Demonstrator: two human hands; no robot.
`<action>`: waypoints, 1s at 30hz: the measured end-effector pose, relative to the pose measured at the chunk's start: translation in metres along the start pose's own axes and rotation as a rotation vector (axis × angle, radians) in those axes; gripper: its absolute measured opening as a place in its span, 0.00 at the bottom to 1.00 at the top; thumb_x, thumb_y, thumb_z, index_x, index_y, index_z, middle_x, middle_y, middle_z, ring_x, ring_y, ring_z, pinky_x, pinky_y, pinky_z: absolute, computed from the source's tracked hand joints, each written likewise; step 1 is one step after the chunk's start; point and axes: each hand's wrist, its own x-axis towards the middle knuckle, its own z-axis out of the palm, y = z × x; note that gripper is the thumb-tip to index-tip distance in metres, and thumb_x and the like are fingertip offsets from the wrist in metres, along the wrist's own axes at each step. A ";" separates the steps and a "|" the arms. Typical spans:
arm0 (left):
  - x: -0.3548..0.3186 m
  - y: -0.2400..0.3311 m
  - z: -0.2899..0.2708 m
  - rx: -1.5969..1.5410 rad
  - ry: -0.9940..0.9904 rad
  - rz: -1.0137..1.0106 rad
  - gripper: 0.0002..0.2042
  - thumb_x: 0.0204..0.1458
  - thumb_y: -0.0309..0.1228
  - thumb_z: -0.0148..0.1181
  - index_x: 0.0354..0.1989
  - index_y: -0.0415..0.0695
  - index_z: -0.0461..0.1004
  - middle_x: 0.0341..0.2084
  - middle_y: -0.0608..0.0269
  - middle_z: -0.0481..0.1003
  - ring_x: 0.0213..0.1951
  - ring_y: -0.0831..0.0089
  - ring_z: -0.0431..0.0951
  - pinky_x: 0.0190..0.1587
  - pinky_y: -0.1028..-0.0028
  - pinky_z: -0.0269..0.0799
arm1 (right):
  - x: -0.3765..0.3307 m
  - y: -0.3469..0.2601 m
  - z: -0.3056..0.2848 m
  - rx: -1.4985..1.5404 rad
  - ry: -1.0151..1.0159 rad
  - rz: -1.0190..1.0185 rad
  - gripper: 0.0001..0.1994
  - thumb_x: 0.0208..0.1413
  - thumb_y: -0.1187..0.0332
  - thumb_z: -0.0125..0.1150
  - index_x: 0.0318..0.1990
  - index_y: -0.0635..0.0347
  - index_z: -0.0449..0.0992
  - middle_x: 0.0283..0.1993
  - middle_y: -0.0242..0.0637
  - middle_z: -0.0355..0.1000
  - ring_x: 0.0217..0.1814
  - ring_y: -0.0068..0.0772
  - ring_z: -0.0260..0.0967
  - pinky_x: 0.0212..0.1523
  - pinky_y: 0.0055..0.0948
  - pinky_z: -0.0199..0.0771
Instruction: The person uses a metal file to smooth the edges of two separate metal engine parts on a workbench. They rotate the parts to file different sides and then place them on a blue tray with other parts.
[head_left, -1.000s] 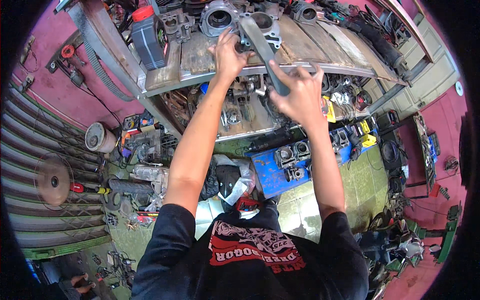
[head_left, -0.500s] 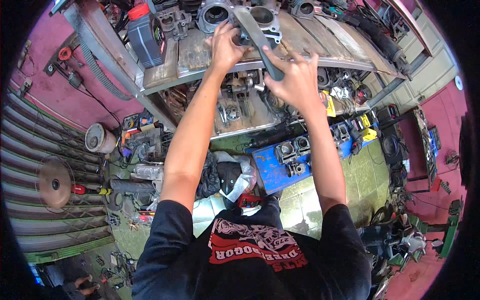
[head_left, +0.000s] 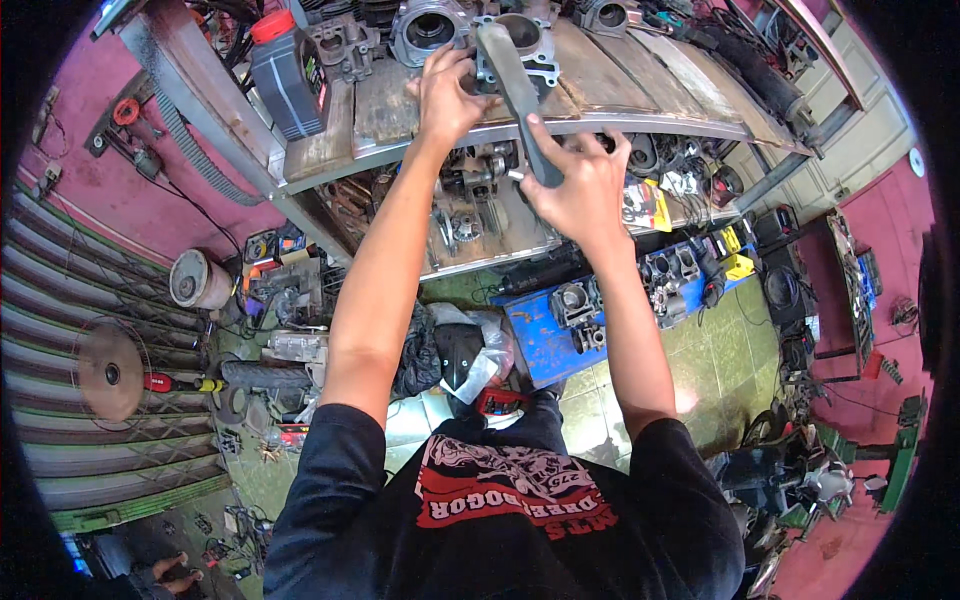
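Observation:
At the shelf's front edge, a metal engine cylinder block (head_left: 541, 72) with a round bore sits on the wooden planks. My left hand (head_left: 448, 98) is closed at its left side, fingertips by the far edge and thumb at the near edge; the fingertips' contact is partly hidden. My right hand (head_left: 583, 190) grips the near end of a long, flat grey file (head_left: 516, 82), the index finger laid along it. The file slants away to the left, its far end over the block. Just left of the block stands another round-bored engine casing (head_left: 428, 32).
A dark oil bottle with a red cap (head_left: 290, 75) stands at the shelf's left. Metal parts crowd the lower shelf (head_left: 500, 240). Below, a blue board (head_left: 535, 335) carries several engine parts. A fan (head_left: 112, 370) stands by the left shutter, and a black bag (head_left: 460, 350) is on the floor.
My right hand and the file have drawn slightly back toward me, with the file's far end now lower over the block. My left hand stays in nearly the same place.

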 end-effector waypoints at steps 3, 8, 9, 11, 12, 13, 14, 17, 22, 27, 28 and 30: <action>-0.001 -0.002 -0.001 0.001 0.003 0.006 0.20 0.27 0.30 0.79 0.31 0.39 0.78 0.56 0.59 0.77 0.66 0.54 0.67 0.63 0.50 0.63 | -0.029 -0.013 -0.010 0.062 -0.069 0.095 0.32 0.40 0.61 0.72 0.60 0.46 0.80 0.27 0.37 0.75 0.38 0.34 0.73 0.66 0.51 0.56; -0.003 0.006 0.000 -0.055 0.037 0.035 0.17 0.29 0.28 0.75 0.31 0.41 0.78 0.57 0.59 0.76 0.66 0.55 0.67 0.61 0.48 0.62 | -0.025 -0.008 0.004 0.059 0.105 0.095 0.32 0.39 0.61 0.73 0.59 0.47 0.81 0.27 0.36 0.75 0.37 0.33 0.73 0.65 0.50 0.58; -0.003 0.004 0.001 -0.038 0.037 0.045 0.19 0.29 0.30 0.78 0.31 0.41 0.78 0.57 0.60 0.76 0.66 0.56 0.67 0.60 0.48 0.62 | -0.021 -0.006 0.013 0.061 0.185 0.051 0.31 0.40 0.61 0.70 0.58 0.50 0.81 0.17 0.34 0.71 0.35 0.32 0.72 0.64 0.51 0.57; -0.002 0.001 0.002 -0.001 0.038 0.064 0.21 0.28 0.33 0.80 0.32 0.41 0.78 0.56 0.60 0.76 0.66 0.56 0.68 0.61 0.48 0.62 | -0.030 -0.008 0.020 0.046 0.160 0.036 0.30 0.40 0.62 0.70 0.58 0.50 0.81 0.18 0.34 0.72 0.34 0.33 0.72 0.64 0.51 0.57; -0.002 -0.002 0.002 0.020 0.039 0.073 0.22 0.28 0.34 0.82 0.32 0.40 0.78 0.56 0.60 0.76 0.66 0.56 0.68 0.61 0.48 0.63 | -0.036 -0.010 0.024 0.041 0.148 0.027 0.30 0.41 0.62 0.70 0.58 0.50 0.81 0.18 0.34 0.73 0.34 0.33 0.72 0.64 0.51 0.57; -0.002 -0.003 0.002 0.031 0.032 0.068 0.22 0.28 0.35 0.82 0.31 0.40 0.78 0.56 0.59 0.77 0.66 0.56 0.68 0.61 0.48 0.63 | -0.043 -0.015 0.028 0.089 0.178 0.030 0.31 0.41 0.63 0.70 0.59 0.51 0.81 0.19 0.35 0.74 0.34 0.33 0.72 0.64 0.51 0.58; -0.003 -0.005 0.003 0.043 0.025 0.063 0.23 0.27 0.37 0.83 0.31 0.40 0.77 0.56 0.59 0.77 0.66 0.56 0.68 0.61 0.48 0.63 | -0.049 -0.014 0.029 0.101 0.186 0.039 0.31 0.41 0.63 0.70 0.59 0.51 0.80 0.19 0.35 0.74 0.34 0.32 0.72 0.64 0.51 0.58; -0.004 -0.005 0.003 -0.022 0.029 0.053 0.21 0.29 0.35 0.81 0.31 0.41 0.78 0.57 0.60 0.77 0.66 0.55 0.67 0.61 0.46 0.60 | -0.049 -0.012 0.027 0.117 0.244 0.054 0.32 0.40 0.64 0.70 0.60 0.51 0.79 0.20 0.33 0.75 0.35 0.32 0.73 0.63 0.52 0.58; -0.003 0.004 0.002 0.025 0.030 0.062 0.23 0.29 0.37 0.83 0.27 0.38 0.75 0.57 0.59 0.77 0.66 0.54 0.67 0.63 0.53 0.64 | -0.036 -0.004 0.031 0.075 0.250 0.076 0.33 0.40 0.64 0.71 0.61 0.51 0.79 0.20 0.32 0.75 0.35 0.31 0.73 0.63 0.52 0.59; -0.004 0.003 -0.001 0.027 0.010 0.049 0.22 0.30 0.36 0.82 0.30 0.38 0.77 0.57 0.60 0.77 0.66 0.55 0.67 0.62 0.52 0.64 | -0.064 -0.017 0.028 0.119 0.167 0.080 0.32 0.39 0.64 0.71 0.59 0.53 0.80 0.23 0.33 0.77 0.34 0.29 0.73 0.63 0.51 0.59; -0.005 0.003 -0.002 0.040 -0.004 0.043 0.22 0.30 0.36 0.82 0.30 0.38 0.77 0.57 0.60 0.76 0.66 0.55 0.67 0.61 0.52 0.64 | -0.058 -0.017 0.025 0.131 0.204 0.095 0.32 0.39 0.64 0.71 0.59 0.54 0.80 0.24 0.33 0.77 0.34 0.29 0.73 0.63 0.51 0.59; -0.004 0.004 -0.002 0.016 0.020 0.059 0.22 0.30 0.36 0.82 0.31 0.39 0.78 0.58 0.61 0.76 0.67 0.56 0.67 0.61 0.52 0.63 | -0.043 -0.014 0.020 0.152 0.277 0.131 0.32 0.40 0.64 0.71 0.59 0.54 0.80 0.24 0.33 0.77 0.34 0.30 0.73 0.63 0.50 0.59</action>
